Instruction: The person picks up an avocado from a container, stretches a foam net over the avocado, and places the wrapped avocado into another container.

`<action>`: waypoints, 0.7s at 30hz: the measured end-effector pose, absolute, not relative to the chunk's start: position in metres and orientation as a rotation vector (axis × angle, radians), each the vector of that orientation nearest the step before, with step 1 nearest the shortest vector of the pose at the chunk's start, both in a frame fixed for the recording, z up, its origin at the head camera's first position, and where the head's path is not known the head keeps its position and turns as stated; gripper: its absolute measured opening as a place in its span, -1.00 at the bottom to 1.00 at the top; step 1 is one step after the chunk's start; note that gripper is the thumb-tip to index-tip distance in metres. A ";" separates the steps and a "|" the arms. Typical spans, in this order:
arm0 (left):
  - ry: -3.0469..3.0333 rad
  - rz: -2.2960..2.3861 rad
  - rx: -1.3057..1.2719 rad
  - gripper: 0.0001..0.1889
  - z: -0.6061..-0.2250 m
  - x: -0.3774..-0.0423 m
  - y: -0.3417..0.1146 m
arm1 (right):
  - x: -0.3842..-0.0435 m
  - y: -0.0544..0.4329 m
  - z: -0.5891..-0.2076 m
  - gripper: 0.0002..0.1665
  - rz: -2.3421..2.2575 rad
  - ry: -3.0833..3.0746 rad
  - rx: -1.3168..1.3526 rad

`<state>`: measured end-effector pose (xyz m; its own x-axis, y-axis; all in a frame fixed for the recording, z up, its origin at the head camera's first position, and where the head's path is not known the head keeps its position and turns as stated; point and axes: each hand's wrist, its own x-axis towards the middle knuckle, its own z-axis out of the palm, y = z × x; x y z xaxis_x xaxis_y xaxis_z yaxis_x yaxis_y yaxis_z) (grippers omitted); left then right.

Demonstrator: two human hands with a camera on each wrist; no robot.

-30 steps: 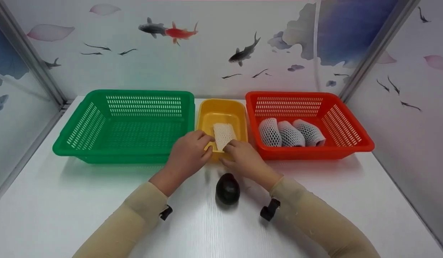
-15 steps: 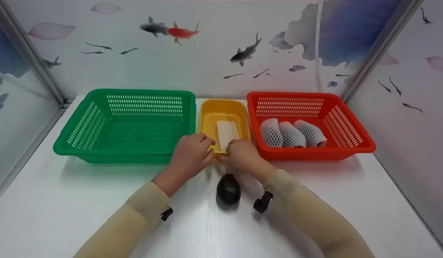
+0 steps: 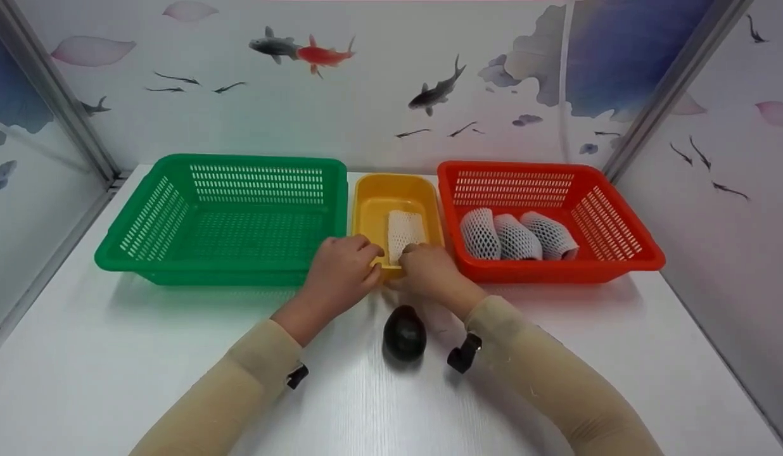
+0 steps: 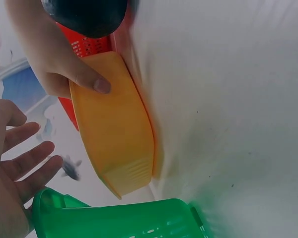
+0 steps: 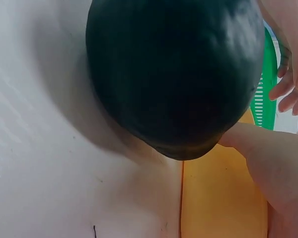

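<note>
In the head view, a yellow plastic box stands between two baskets, with a flattened white foam net sleeve inside. My right hand grips the box's front rim. In the left wrist view, its thumb lies on the outer front wall while the other fingers are hidden behind the rim. My left hand hovers at the front left corner of the box, its fingers loosely spread with nothing between them. A dark, glossy avocado lies on the table before the box and looms large in the right wrist view.
To the left stands a green basket with no contents showing. On the right, a red basket bears three net-wrapped pieces, among them a left one. A patterned panel closes off the back of the white table.
My right hand has shifted slightly left along the box's front rim. The net sleeve has slid a little right and back within the box. The avocado has stayed put.
</note>
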<state>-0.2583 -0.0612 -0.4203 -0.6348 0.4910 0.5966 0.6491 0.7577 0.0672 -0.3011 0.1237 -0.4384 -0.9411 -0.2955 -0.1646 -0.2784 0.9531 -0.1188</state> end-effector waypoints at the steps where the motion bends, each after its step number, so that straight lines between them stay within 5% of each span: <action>1: -2.391 -0.367 -0.852 -0.85 -0.420 -0.258 -0.061 | -0.301 0.124 -0.438 -0.32 -0.132 2.940 -0.456; 9: -2.438 -0.337 -0.832 -0.82 -0.419 -0.256 -0.059 | -0.295 0.127 -0.430 -0.32 -0.142 3.091 -0.728; 21: -2.453 -0.338 -0.830 -0.78 -0.420 -0.255 -0.054 | -0.279 0.132 -0.413 -0.55 -0.557 3.094 -0.685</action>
<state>-0.2554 -0.0544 -0.4203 -0.6747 0.4904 0.5516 0.6212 0.7809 0.0656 -0.2789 0.1322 -0.4131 -0.9067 -0.3954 0.1468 -0.4218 0.8497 -0.3165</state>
